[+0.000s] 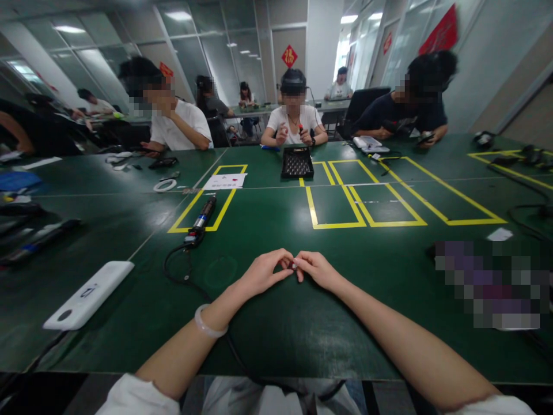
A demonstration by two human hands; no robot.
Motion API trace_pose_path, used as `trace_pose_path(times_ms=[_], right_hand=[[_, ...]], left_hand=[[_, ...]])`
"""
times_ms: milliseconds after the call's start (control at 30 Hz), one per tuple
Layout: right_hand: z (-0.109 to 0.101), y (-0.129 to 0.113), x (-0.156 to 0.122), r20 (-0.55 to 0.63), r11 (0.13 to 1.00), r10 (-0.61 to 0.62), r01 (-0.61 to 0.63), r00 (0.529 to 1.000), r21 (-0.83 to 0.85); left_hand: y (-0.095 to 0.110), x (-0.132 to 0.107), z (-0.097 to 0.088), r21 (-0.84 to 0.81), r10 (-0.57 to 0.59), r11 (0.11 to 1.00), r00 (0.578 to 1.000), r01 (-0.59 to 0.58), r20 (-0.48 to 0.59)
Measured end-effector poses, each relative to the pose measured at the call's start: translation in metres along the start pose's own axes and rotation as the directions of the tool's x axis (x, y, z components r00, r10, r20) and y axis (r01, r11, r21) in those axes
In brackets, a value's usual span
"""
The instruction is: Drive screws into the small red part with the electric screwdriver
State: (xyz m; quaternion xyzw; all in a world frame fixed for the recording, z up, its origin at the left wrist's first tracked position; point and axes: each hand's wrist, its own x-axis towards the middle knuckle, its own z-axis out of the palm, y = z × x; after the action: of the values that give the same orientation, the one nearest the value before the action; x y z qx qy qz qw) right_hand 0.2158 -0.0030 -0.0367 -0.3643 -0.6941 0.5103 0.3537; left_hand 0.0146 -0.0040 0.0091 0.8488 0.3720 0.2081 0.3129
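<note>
My left hand point(273, 270) and my right hand point(316, 268) meet above the green table, fingertips touching. The fingers of both are closed in a pinch. A tiny pale speck point(294, 266) shows between the fingertips, too small to name. A translucent bangle point(207, 323) circles my left wrist. Beyond my left hand lies a dark corded tool point(202, 220), shaped like an electric screwdriver, partly inside a yellow taped outline. Its black cable runs back toward me under my left forearm.
Left of me lies a white oblong device point(90, 295) with a cable. A black tray point(297, 163) of small parts sits across the green table point(276, 346), before a seated person. A paper sheet point(224, 181) and yellow taped outlines point(339, 226) mark the middle. A blurred-out object point(488, 282) is at right.
</note>
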Motion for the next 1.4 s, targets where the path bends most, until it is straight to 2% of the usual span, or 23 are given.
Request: trace_pose_path(times_ms=[100,267,433,533,600,667,700,767,833,900,967,1000,1067,1167,1400], right_hand=[[0.001,-0.003,0.0,0.0,0.999,-0.012,0.012,1.0,-0.032],[0.005,0.001,0.0,-0.049,0.991,-0.001,0.007,0.999,0.134],[0.005,0.004,-0.001,-0.064,0.996,-0.052,0.056,0.997,0.069],[0.003,0.004,-0.001,-0.079,0.999,-0.047,0.048,0.996,0.021],[0.001,0.003,-0.001,-0.091,0.999,-0.037,0.038,0.995,0.0],[0.0,0.001,-0.001,-0.094,0.999,-0.032,0.031,0.995,-0.012],[0.0,0.0,-0.001,-0.094,0.999,-0.029,0.028,0.995,-0.017],[0.0,-0.002,-0.001,-0.09,0.999,-0.021,0.017,0.996,-0.043],[0.001,-0.003,-0.001,-0.086,0.998,-0.017,0.012,0.996,-0.063],[0.001,-0.003,-0.001,-0.079,0.998,-0.021,0.016,0.997,-0.067],[0.001,-0.003,-0.001,-0.072,0.998,-0.024,0.02,0.997,-0.067],[0.001,-0.002,-0.001,-0.069,0.997,-0.025,0.02,0.997,-0.07],[0.001,-0.002,-0.001,-0.067,0.997,-0.022,0.017,0.998,-0.078],[0.0,-0.002,-0.001,-0.066,0.997,-0.017,0.012,0.998,-0.081],[0.001,-0.004,0.001,-0.071,0.996,-0.022,0.016,0.997,-0.083]], left_hand=[[0.0,0.0,0.001,0.07,0.025,0.997,0.999,-0.024,-0.02],[-0.002,-0.001,-0.002,0.053,0.014,0.999,0.998,-0.01,-0.062],[-0.002,-0.001,-0.005,0.053,0.002,0.999,0.999,0.0,-0.046],[-0.011,0.001,-0.014,0.155,-0.011,0.988,0.998,0.021,-0.066],[-0.026,0.001,-0.028,0.286,-0.041,0.954,0.985,0.088,-0.167],[-0.047,-0.003,-0.048,0.428,-0.082,0.874,0.938,0.23,-0.336],[-0.06,-0.006,-0.059,0.482,-0.106,0.813,0.897,0.327,-0.429],[-0.087,-0.017,-0.082,0.523,-0.162,0.659,0.782,0.54,-0.602],[-0.112,-0.03,-0.101,0.494,-0.21,0.502,0.654,0.71,-0.727],[-0.131,-0.043,-0.116,0.429,-0.312,0.398,0.56,0.811,-0.768],[-0.145,-0.052,-0.126,0.373,-0.473,0.353,0.508,0.858,-0.72],[-0.149,-0.055,-0.13,0.361,-0.535,0.35,0.501,0.864,-0.68],[-0.152,-0.057,-0.134,0.369,-0.586,0.369,0.521,0.853,-0.62],[-0.15,-0.054,-0.135,0.411,-0.571,0.382,0.561,0.828,-0.599],[-0.13,-0.041,-0.118,0.469,-0.575,0.369,0.594,0.802,-0.563]])
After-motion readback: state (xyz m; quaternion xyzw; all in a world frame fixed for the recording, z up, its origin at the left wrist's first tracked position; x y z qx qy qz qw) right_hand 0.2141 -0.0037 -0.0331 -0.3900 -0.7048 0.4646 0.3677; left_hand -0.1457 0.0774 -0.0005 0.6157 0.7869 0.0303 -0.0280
